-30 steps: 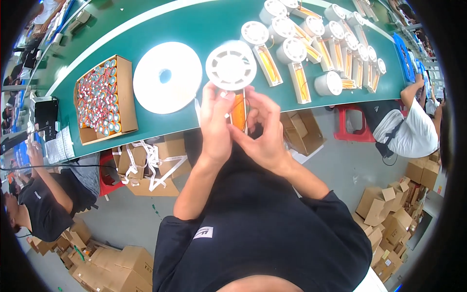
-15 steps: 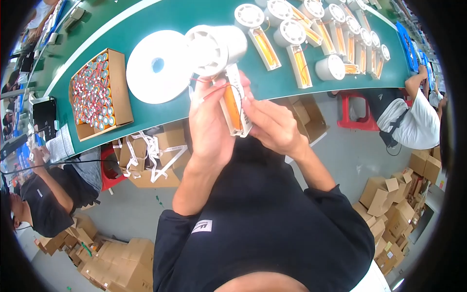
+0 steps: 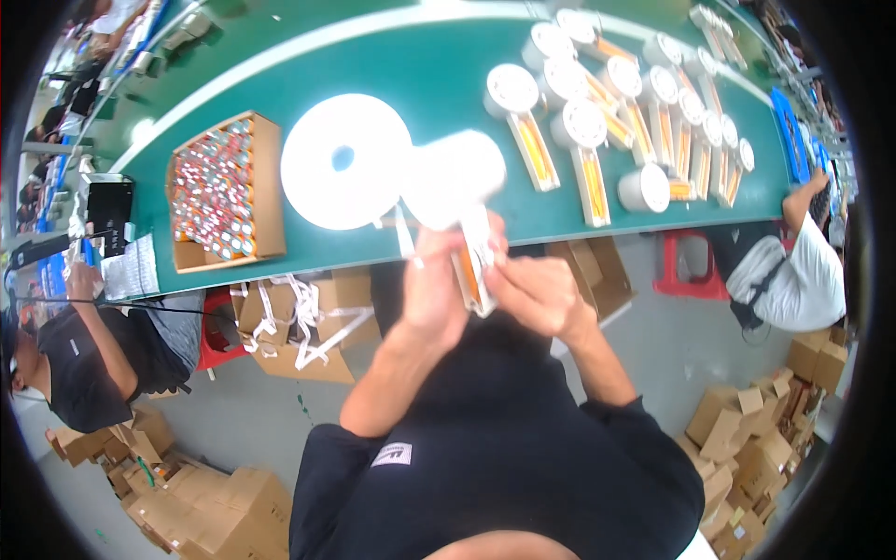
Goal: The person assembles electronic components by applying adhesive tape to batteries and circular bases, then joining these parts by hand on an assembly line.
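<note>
A white fan-like unit (image 3: pixel 457 177) with a round head and an open, trough-shaped handle is in my hands above the table's near edge. An orange battery cell (image 3: pixel 469 271) lies inside the handle. My left hand (image 3: pixel 435 289) is closed around the handle just below the head. The fingers of my right hand (image 3: pixel 539 291) pinch the handle's right side; what lies under the fingertips is hidden. A short white strip (image 3: pixel 405 233) sticks up beside my left hand. Behind it lies a large white roll (image 3: pixel 308 168) with a blue core.
An open carton (image 3: pixel 271 196) of wired cells stands left on the green table (image 3: pixel 373 47). Several similar units (image 3: pixel 588 177) lie at the right. Below the table edge are a carton with white strips (image 3: pixel 303 322) and another carton (image 3: pixel 602 275). People sit at both sides.
My hands and the unit sit lower in the picture, as does the table. The unit's head has turned, so its spoked face no longer shows. My grip looks much the same.
</note>
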